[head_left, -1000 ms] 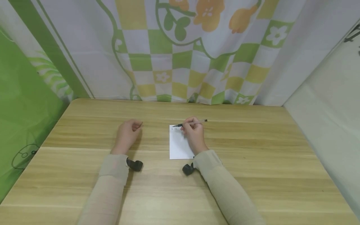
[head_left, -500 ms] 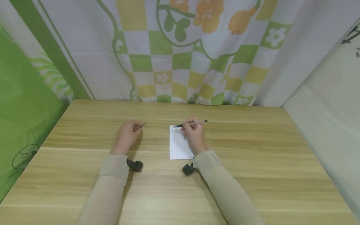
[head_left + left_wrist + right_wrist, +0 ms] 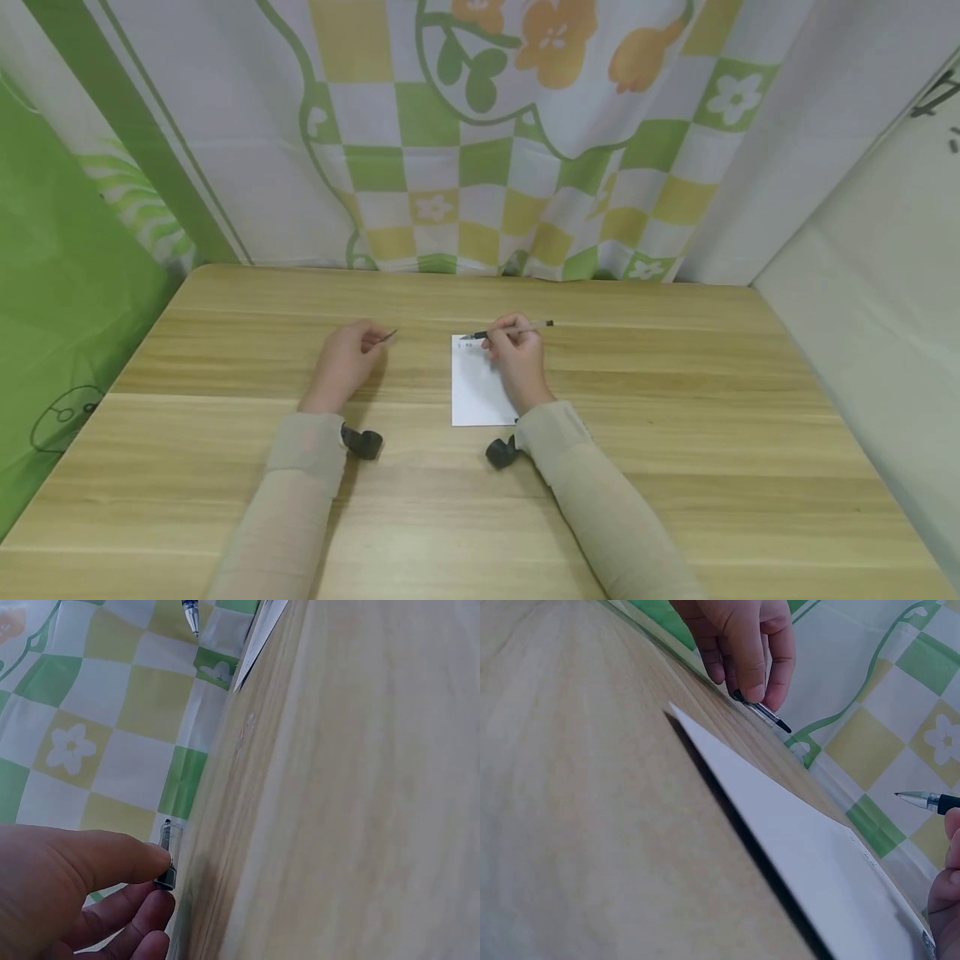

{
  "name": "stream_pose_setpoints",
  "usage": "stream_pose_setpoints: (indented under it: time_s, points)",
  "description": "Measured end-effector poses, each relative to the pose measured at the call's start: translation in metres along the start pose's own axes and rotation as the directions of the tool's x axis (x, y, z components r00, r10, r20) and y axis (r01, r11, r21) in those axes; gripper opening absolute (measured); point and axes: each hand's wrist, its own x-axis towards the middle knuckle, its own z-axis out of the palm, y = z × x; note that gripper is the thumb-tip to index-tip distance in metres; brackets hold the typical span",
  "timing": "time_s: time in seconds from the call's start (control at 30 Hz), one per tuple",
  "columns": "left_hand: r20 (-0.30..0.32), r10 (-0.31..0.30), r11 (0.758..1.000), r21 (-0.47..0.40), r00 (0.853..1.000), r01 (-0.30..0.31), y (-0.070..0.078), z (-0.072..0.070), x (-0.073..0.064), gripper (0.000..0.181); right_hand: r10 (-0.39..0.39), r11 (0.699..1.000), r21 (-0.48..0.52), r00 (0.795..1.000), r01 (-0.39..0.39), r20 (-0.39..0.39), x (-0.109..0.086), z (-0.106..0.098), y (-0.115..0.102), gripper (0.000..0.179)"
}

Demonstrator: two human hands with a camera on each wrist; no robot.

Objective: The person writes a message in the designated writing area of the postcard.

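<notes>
My right hand [image 3: 519,360] grips a ballpoint pen [image 3: 537,325] with a clear barrel and dark grip, its tip over the top left of a small white notepad [image 3: 478,387]. A few tiny marks show along the pad's top edge. To the left of the pad, my left hand [image 3: 343,360] pinches a clear and black pen cap [image 3: 166,859] between thumb and fingers. In the right wrist view, the cap [image 3: 771,715] points toward the pen tip [image 3: 911,796], apart from it. The left wrist view catches only the pen's tip [image 3: 193,622] at the top.
Both hands are over a light wood table [image 3: 720,400]. Behind it hangs a checked, flowered curtain [image 3: 480,167]; a green cloth [image 3: 67,292] is on the left and a pale wall [image 3: 885,233] on the right. Each wrist wears a black camera [image 3: 363,443].
The pen cap in my left hand has turned and comes further into sight, pointing right. The left hand has shifted slightly right. The right hand and pen have hardly moved.
</notes>
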Motion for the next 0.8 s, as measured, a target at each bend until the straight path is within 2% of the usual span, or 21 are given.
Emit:
stream_pose_setpoints:
  time_s: [0.37,0.8]
  points:
    - [0.004,0.087,0.996,0.004,0.996,-0.087,0.007,0.006,0.001,0.020,0.031,0.999,0.045,0.999,-0.030,-0.033,0.000,0.000,-0.001,0.008]
    - [0.013,0.148,0.983,-0.109,0.989,-0.146,0.016,0.017,0.002,0.020,0.059,0.996,0.076,0.998,-0.056,-0.034,0.000,0.000,-0.004,0.005]
